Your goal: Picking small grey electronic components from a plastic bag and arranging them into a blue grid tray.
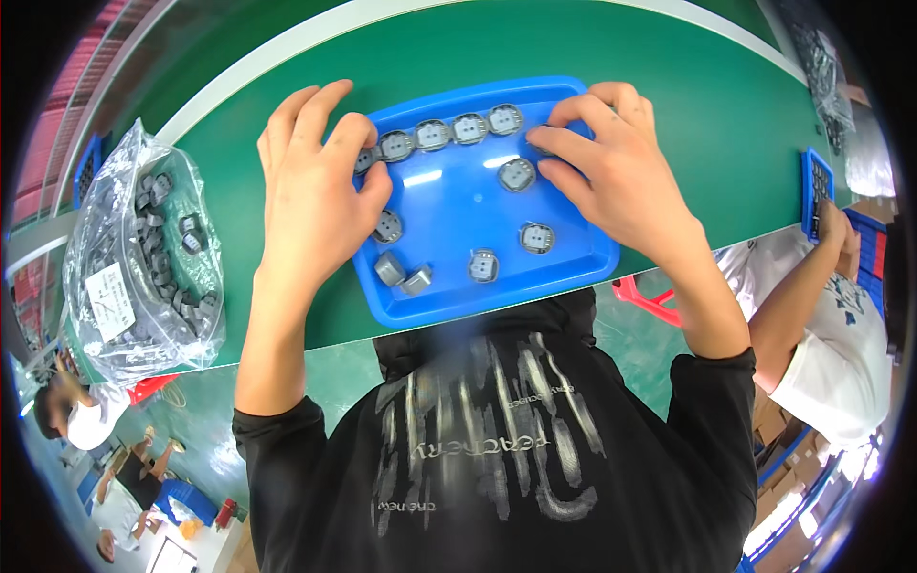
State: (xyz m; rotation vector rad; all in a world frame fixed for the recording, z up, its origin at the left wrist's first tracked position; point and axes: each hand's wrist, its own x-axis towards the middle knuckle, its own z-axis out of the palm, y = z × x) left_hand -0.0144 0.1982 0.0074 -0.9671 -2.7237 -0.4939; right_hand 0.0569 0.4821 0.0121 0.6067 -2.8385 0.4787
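A blue plastic tray point(583, 260) lies on the green table in front of me. Several small grey round parts sit in it: a row point(451, 132) along its far edge, and loose ones such as one point(517, 175) mid-tray and one point(483, 265) near the front. My left hand point(310, 191) rests on the tray's left side, fingertips touching the left end of the row. My right hand point(611, 167) covers the tray's far right corner, index finger next to the right end of the row. Whether either hand pinches a part is hidden.
A clear plastic bag point(143, 258) full of the same grey parts lies on the table to the left. Another person's arm point(802, 286) reaches to a blue tray point(818, 186) at the right. Red stools point(650, 296) stand on the floor below the table edge.
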